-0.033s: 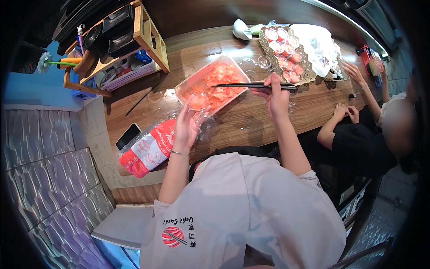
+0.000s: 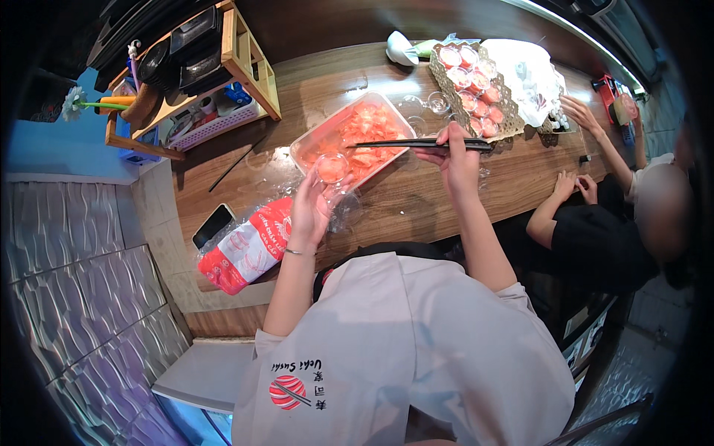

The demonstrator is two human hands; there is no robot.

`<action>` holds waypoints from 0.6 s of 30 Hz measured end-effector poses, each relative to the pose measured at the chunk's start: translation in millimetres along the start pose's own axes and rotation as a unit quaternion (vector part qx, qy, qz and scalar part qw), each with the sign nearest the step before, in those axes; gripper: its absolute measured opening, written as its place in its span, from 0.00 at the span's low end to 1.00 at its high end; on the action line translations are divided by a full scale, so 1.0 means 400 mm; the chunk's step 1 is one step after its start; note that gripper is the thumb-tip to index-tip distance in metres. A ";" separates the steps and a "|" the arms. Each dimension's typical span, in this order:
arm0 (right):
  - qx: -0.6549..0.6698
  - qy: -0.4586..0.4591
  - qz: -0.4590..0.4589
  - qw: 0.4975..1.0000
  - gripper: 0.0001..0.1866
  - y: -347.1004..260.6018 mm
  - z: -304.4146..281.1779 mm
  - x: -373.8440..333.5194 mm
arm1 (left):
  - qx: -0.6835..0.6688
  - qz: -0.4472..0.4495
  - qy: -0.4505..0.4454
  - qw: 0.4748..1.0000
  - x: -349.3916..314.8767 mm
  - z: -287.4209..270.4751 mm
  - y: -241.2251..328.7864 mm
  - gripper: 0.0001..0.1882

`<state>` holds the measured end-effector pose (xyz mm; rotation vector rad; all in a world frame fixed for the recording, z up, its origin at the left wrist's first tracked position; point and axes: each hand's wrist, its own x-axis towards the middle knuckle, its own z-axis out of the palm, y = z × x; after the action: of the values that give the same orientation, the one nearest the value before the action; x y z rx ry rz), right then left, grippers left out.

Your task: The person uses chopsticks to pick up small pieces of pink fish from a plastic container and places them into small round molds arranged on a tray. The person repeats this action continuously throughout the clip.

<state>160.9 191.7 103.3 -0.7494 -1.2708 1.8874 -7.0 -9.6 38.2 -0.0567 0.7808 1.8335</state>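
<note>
Filling looks to be the step in hand: the left hand pinches a small clear plastic cup at the near edge of the shallow clear rectangular tray of pink sliced ginger, seemingly already partly filled. The right hand has fingers pressed around long black chopsticks, tips over the ginger. Next, I judge, comes a neat pinch into the cup.

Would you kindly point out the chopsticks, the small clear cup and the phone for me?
chopsticks (image 2: pixel 416 143), head view, middle of the black sticks over the tray.
small clear cup (image 2: pixel 332 168), head view, its pink filling.
phone (image 2: pixel 213 225), head view, centre of its dark screen.
</note>
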 end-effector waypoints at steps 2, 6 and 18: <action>0.015 0.002 0.028 1.000 0.19 0.011 0.011 -0.018 | 0.011 -0.006 -0.022 1.000 0.003 0.016 -0.004 0.26; 0.042 -0.013 0.051 0.998 0.17 0.056 -0.006 -0.027 | -0.003 -0.030 -0.056 0.998 -0.008 0.057 0.004 0.27; 0.040 -0.080 0.007 0.996 0.18 -0.025 -0.061 -0.028 | -0.033 -0.027 -0.062 0.997 -0.023 0.073 0.006 0.25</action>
<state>189.2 197.5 105.2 -0.5760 -1.2805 2.0311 4.0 -2.0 65.9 -0.0063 0.6260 1.7928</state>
